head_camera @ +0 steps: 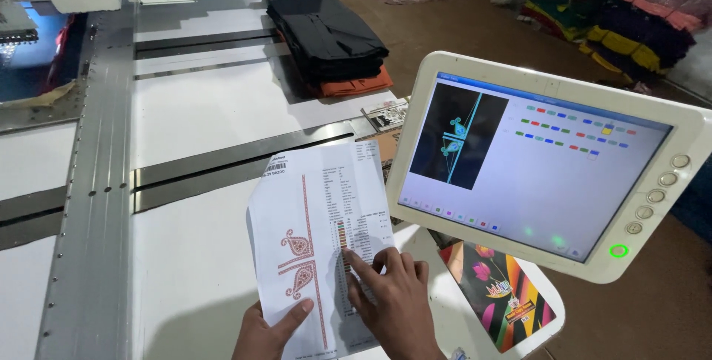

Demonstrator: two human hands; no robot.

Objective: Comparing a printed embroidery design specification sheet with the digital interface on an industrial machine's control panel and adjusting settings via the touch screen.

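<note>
**Hands on printed design sheet**

Left hand pinches the paper sheet by its lower edge above the white table, beside the control screen. Right hand open, fingertips pressing the colour list. Light, floppy, creases easily; best held at edges

You stand in an embroidery workshop: a machine's white desk with metal rails, its touchscreen control panel, folded garments, stacked fabric.
</note>
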